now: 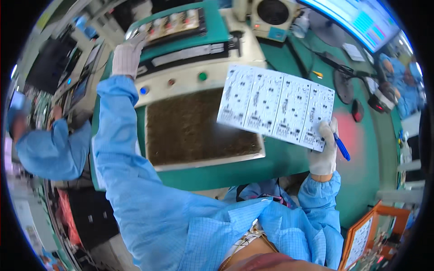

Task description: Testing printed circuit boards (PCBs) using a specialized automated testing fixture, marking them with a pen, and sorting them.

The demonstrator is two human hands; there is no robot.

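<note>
My right hand (324, 149), in a white glove, grips the near right corner of a white circuit board panel (276, 106). The panel is tilted above the bench, its face with small black parts and solder points turned up. A blue pen (342, 147) sticks out from the same hand. On the far left, my gloved left hand (128, 56) reaches to a machine, its fingers bent over the left end of the green upper plate (181, 39). Its fingertips are partly blurred. A row of parts in a black frame (174, 26) sits on that plate.
The machine's front (184, 80) has blue, red and green buttons. Before it lies a brown, framed pad (194, 128). A monitor (357, 20), a scanner (382, 97) and a mouse (357, 110) stand at right. A wooden rack (368, 235) is near right. A co-worker (49, 144) sits at left.
</note>
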